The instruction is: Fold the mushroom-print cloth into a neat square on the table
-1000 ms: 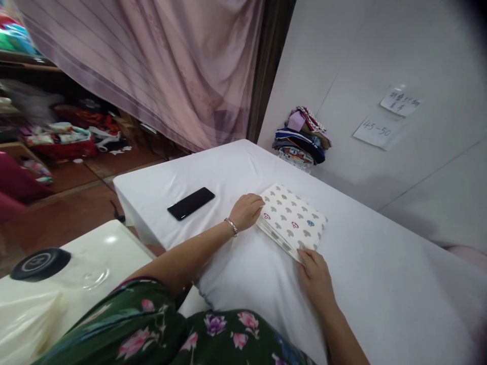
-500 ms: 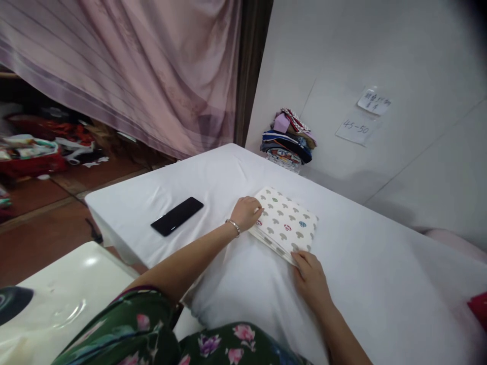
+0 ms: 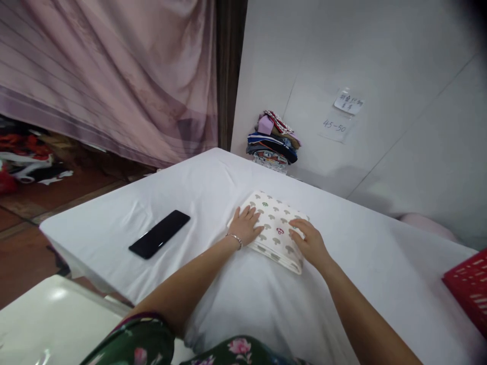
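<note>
A folded white cloth (image 3: 274, 218) with grey mushroom prints and a few coloured ones lies on the white-covered table (image 3: 365, 284). Its layered fold faces me. My left hand (image 3: 245, 226), with a bracelet at the wrist, rests with fingers spread on the cloth's left side. Over the right side is my right hand (image 3: 309, 243), its fingers slightly bent and apart, the tips at the printed top. Neither hand grips the cloth. Left of the cloth lies a black phone (image 3: 160, 234), flat on the table.
A stack of folded fabrics (image 3: 273, 139) stands beyond the far edge by the wall. A red perforated basket (image 3: 467, 289) is at the right. A pink curtain (image 3: 152, 76) hangs behind. A white glossy surface (image 3: 57, 319) sits at the lower left, next to the table.
My right hand has released the cloth's near edge and moved up over its right side. My left fingers have spread flat. The camera view has turned right.
</note>
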Demonstrator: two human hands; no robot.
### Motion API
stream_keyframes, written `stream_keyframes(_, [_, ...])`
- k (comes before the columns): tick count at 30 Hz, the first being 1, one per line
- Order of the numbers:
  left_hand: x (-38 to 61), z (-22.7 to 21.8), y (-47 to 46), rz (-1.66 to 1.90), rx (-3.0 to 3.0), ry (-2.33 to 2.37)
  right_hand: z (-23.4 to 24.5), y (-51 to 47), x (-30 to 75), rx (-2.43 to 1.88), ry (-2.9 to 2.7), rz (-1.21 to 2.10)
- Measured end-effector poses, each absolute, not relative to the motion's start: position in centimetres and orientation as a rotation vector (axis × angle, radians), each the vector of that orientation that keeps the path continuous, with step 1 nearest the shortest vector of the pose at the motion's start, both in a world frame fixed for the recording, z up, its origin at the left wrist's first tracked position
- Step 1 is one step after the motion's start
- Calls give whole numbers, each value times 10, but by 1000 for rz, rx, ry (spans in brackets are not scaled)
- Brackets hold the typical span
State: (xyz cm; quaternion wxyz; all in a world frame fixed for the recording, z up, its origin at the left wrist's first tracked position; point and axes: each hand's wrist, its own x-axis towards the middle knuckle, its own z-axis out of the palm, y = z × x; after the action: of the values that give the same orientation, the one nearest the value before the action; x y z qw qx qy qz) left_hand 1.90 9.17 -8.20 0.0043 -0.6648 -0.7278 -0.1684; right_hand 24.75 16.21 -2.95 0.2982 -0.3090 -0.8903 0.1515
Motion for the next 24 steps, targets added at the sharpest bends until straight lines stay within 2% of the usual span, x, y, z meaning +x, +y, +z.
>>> stream_keyframes(4, [18,-81,91,-486,-2070,-2294,-50,202,230,-1183,-2467,183])
stream_keyframes(8, [18,-82,90,-490,-2075,-2298,-80,217,230,-1578,-2483,302])
stream_keyframes(14, [16,-77,91,-505,-2125,-2372,-92,218,234,-1556,-2479,327])
stream_keyframes(18, [10,-47,111,-403,-2203,-2611,-95,221,235,-1514,-2464,308])
stream_keyframes(21, [5,-28,138,-468,-2134,-2606,-99,222,236,-1459,-2441,280])
stream_keyframes(24, [2,-34,161,-469,-2045,-2622,-101,222,236,-1422,-2418,270])
